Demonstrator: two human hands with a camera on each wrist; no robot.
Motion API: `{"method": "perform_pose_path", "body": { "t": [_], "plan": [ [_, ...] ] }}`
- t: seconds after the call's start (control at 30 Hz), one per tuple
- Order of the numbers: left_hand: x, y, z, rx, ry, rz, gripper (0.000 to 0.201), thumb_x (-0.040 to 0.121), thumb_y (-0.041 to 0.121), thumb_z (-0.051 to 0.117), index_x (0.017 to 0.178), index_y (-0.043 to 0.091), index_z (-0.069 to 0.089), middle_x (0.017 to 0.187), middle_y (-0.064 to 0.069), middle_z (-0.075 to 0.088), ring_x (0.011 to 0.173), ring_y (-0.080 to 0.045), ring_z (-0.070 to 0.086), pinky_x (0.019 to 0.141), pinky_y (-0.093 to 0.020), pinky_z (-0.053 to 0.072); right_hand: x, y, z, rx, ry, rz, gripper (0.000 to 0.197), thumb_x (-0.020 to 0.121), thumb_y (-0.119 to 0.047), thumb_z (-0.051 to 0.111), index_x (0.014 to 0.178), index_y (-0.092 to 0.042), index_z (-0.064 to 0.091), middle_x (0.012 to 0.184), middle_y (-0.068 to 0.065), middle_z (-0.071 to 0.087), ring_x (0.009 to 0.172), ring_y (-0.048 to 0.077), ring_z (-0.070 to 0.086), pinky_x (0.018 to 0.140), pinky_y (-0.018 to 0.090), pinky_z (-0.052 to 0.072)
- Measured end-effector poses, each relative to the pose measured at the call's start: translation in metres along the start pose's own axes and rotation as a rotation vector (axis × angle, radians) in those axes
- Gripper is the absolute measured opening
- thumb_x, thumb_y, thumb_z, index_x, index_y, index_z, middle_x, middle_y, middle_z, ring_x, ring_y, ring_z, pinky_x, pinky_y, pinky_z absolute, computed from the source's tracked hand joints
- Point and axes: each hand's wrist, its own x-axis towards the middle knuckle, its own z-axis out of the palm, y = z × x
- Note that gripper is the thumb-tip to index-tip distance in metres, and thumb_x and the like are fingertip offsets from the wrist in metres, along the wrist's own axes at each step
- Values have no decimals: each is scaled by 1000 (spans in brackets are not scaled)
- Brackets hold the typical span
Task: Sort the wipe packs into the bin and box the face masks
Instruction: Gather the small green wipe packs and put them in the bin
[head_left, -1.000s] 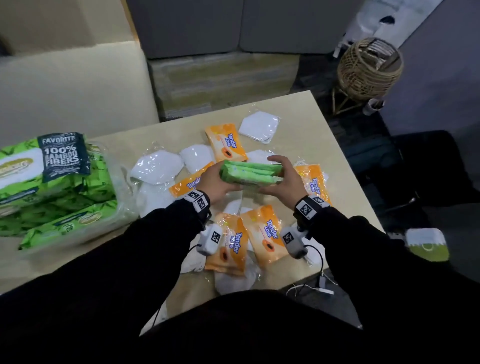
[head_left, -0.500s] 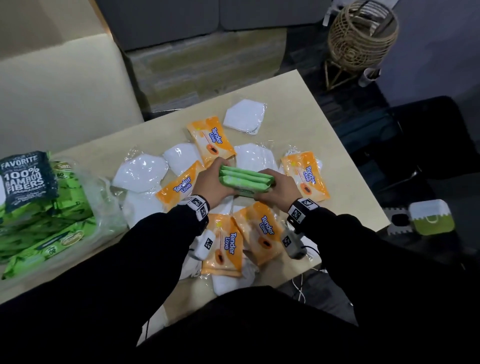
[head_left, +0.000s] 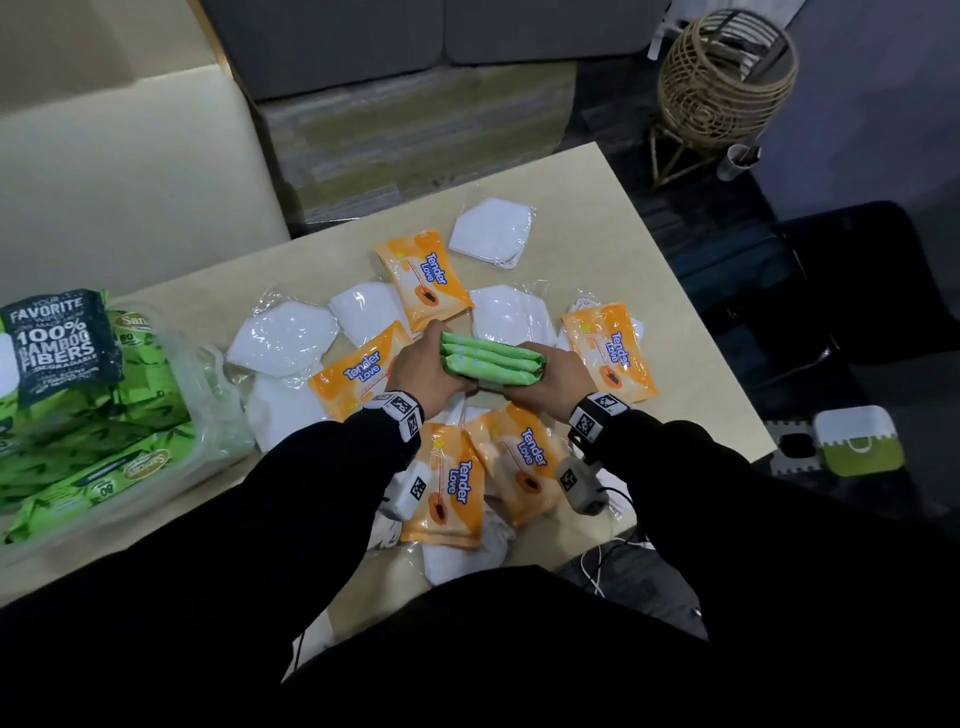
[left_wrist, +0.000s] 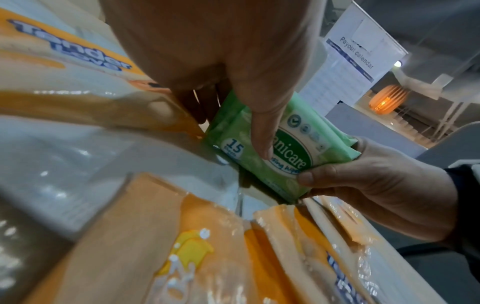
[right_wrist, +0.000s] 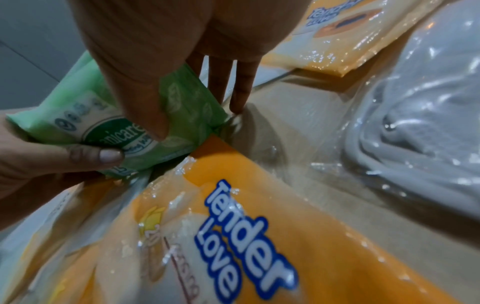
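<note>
A stack of three green wipe packs (head_left: 491, 358) stands on edge over the middle of the table, gripped at both ends. My left hand (head_left: 439, 364) grips its left end and my right hand (head_left: 543, 375) its right end. The left wrist view shows my left thumb lying across the front green pack (left_wrist: 293, 150), with my right hand (left_wrist: 376, 185) opposite. Orange wipe packs (head_left: 431, 280) and bagged white face masks (head_left: 491, 234) lie scattered around the hands. A clear bin (head_left: 218, 415) at the left holds larger green wipe packs.
An open cardboard box (head_left: 130, 171) stands behind the bin at the far left. The table (head_left: 613, 223) ends just right of the hands, with dark floor, a wicker stand (head_left: 724, 78) and a small green and white box (head_left: 857, 439) beyond it.
Both hands kept hold of the green stack and lowered it slightly toward the table. The head view shifted, so the bin slid left in the picture.
</note>
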Motion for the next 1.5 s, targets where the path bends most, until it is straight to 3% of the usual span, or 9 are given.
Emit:
{"method": "perform_pose_path", "body": {
  "t": [0.1, 0.2, 0.33, 0.5, 0.63, 0.8, 1.0, 1.23, 1.5],
  "plan": [
    [-4, 2, -10, -67, -1, 40, 69, 67, 32, 94, 120, 23, 51, 98, 7, 69, 90, -23, 66, 71, -30, 47, -2, -5, -7, 105, 0, 10, 39, 66, -41, 88, 100, -27, 75, 85, -5, 79, 74, 8, 74, 64, 22, 55],
    [-16, 6, -25, -223, -15, 40, 70, 65, 27, 97, 120, 32, 53, 104, 15, 71, 97, -11, 69, 81, -28, 54, -2, -8, -11, 161, -25, 18, 40, 67, -20, 93, 104, -23, 77, 94, -3, 80, 86, 12, 75, 75, 29, 57],
    [-37, 10, -52, -511, -64, -2, 72, 67, 11, 95, 130, 24, 64, 119, 7, 75, 110, -10, 71, 100, -40, 57, -6, -24, -17, 286, -94, -5, 37, 69, -11, 92, 103, -12, 78, 96, 4, 81, 87, 21, 77, 79, 40, 63],
    [-72, 12, -90, -647, -27, 16, 62, 72, -5, 88, 127, 15, 65, 115, 1, 77, 110, -16, 73, 91, -34, 60, -23, -70, -23, 432, -204, -92, 38, 74, 5, 87, 106, -10, 75, 98, 9, 80, 83, 20, 76, 75, 36, 63],
    [-96, 3, -118, -629, 59, 28, 60, 72, -4, 88, 122, 17, 65, 115, -2, 77, 108, -19, 74, 93, -41, 61, -31, -105, -23, 421, -271, -177, 54, 72, -5, 93, 119, -16, 68, 114, 5, 77, 106, 20, 74, 93, 39, 60],
    [-133, -6, -159, -522, 152, 76, 60, 70, 0, 92, 119, 24, 66, 114, 1, 76, 107, -16, 73, 94, -41, 60, -43, -157, -17, 282, -173, -328, 58, 61, -41, 94, 112, -24, 71, 107, -3, 74, 101, 16, 72, 89, 42, 60],
    [-189, -14, -221, -218, 257, 114, 49, 72, 22, 94, 112, 22, 68, 100, 7, 76, 93, -11, 73, 83, -39, 60, -57, -233, 12, 98, -184, -553, 41, 70, -36, 88, 106, -29, 70, 91, -18, 70, 82, -1, 64, 74, 25, 49],
    [-241, -37, -297, 27, 504, 123, 66, 69, 31, 94, 129, 27, 66, 106, 7, 74, 95, -12, 68, 88, -32, 56, -52, -327, 65, 32, -230, -675, 42, 71, -29, 80, 111, -21, 72, 97, -6, 75, 86, 13, 71, 78, 42, 60],
    [-254, -97, -305, -212, 784, 25, 96, 60, 32, 99, 141, 31, 49, 122, 8, 66, 108, -6, 65, 94, -26, 55, -39, -343, 141, 440, -205, -528, 39, 75, -4, 82, 112, -6, 69, 108, 14, 76, 100, 30, 74, 92, 51, 59]
  ]
}}
